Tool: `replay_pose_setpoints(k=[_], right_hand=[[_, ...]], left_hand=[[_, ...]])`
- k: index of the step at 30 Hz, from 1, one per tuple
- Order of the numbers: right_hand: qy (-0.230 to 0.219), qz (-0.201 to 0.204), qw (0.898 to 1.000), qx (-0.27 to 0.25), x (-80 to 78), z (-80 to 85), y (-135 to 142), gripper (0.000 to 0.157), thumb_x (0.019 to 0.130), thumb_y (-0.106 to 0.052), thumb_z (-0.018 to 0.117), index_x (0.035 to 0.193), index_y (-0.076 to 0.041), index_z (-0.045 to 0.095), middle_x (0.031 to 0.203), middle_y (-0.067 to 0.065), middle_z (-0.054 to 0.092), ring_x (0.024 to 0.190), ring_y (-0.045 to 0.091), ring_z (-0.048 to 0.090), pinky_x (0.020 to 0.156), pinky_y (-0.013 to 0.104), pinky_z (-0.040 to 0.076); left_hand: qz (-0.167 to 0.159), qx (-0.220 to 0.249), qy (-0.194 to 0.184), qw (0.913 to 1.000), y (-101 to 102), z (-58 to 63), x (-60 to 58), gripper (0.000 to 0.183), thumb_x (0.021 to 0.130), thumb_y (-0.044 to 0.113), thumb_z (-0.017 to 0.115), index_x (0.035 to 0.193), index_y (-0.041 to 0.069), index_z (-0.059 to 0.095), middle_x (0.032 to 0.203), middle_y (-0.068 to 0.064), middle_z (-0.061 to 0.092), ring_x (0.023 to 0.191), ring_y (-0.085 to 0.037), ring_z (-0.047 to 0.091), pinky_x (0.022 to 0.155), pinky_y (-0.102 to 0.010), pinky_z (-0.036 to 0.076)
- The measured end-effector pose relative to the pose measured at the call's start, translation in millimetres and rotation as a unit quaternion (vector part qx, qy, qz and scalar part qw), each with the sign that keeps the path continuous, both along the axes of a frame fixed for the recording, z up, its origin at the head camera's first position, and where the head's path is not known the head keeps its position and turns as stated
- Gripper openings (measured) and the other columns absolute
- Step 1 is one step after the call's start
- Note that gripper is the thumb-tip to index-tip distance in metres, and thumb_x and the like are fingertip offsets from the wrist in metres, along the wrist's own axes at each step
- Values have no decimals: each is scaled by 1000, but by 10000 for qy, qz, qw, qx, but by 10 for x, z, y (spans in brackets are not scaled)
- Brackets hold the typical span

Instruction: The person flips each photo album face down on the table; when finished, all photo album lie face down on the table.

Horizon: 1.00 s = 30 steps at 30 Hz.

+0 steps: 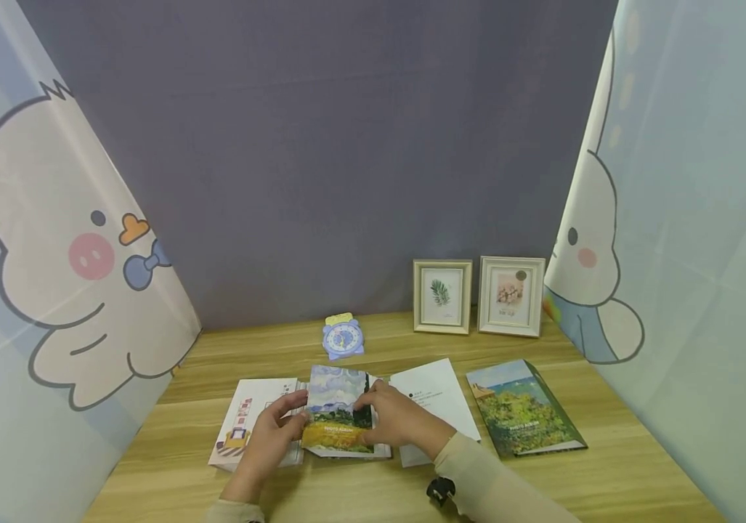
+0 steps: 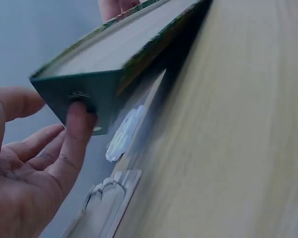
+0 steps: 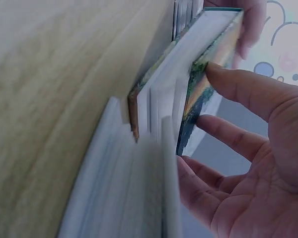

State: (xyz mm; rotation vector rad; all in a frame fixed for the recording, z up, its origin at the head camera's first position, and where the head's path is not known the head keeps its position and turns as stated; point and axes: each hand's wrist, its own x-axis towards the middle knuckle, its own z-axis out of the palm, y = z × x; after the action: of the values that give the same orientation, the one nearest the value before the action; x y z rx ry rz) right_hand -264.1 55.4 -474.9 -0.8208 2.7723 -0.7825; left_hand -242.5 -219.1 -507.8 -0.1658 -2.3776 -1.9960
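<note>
A photo album [image 1: 336, 408] with a painted landscape cover is between both hands, in front of the person. My left hand [image 1: 274, 434] is at its left edge; in the left wrist view a nearly straight finger [image 2: 78, 124] presses on the green spine [image 2: 74, 94], thumb close to the edge. My right hand [image 1: 399, 414] holds the opposite side; in the right wrist view its thumb [image 3: 233, 82] lies on the cover and the other fingers meet its free edge. White page edges [image 3: 161, 79] show between the covers.
To the left lies a white book [image 1: 251, 414] with a drawn vehicle. On the right are a plain white book [image 1: 441, 399] and another painted album [image 1: 523, 410]. Behind stand a blue clock [image 1: 343, 339] and two picture frames [image 1: 442, 296], against a grey curtain [image 1: 346, 160].
</note>
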Motion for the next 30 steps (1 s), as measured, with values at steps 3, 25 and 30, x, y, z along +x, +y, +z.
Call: replay_pose_setpoints(k=[3,25,30], right_hand=[[-7,30,9999,-106,-8,10,-5,56,84,-47,88,133,-29,69,123,-2,54,109,16,57,85,36,55],[-536,117,9923,-1108,-24,62,-2,65,85,-43,89,143,-31,62,139,5,53,124,29,60,83,37,58],[-607,164,9897,-1284,-24,62,-17,67,85,-40,90,145,-32,61,130,1,54,119,24,61,77,30,57]], left_hand=[[-51,291,8,9996,-8,26,4,40,106,8,62,145,6,60,146,-18,58,115,-20,67,83,-31,60],[-1126,1280,-114,9853,75,50,43,53,113,9,43,165,18,33,164,-11,28,115,-21,63,73,-31,57],[-1082,1412,52,9840,77,52,48,52,112,12,50,163,15,36,161,-10,32,123,-18,61,82,-32,60]])
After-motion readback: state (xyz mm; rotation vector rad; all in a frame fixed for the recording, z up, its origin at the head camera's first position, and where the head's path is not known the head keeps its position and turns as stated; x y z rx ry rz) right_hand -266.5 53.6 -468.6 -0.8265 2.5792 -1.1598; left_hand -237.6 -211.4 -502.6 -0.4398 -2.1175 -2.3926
